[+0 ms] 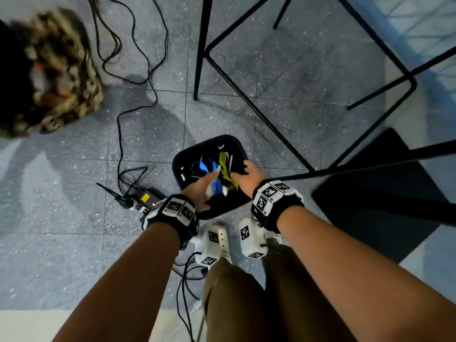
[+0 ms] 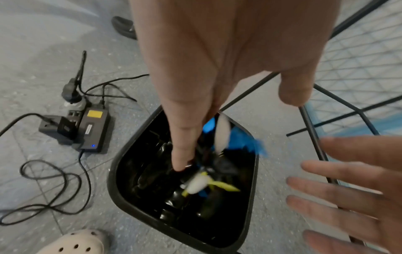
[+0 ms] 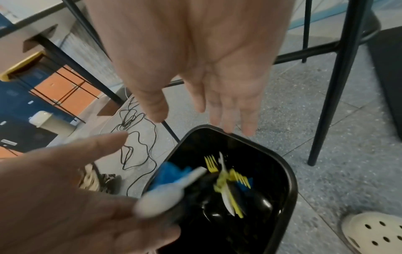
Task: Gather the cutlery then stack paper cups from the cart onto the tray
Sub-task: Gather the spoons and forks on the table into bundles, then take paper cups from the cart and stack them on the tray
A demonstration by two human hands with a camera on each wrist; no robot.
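Yellow, blue and white plastic cutlery (image 3: pixel 226 182) hung blurred inside the black bin (image 1: pixel 183 154) at frame centre, just below both hands. The left hand (image 1: pixel 199 191) and right hand (image 1: pixel 249 175) were spread above the bin, fingers straight, grasping nothing.

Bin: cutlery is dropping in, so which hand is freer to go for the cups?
Probably right hand: open and empty over the bin. Left hand has a white spoon at its fingers.
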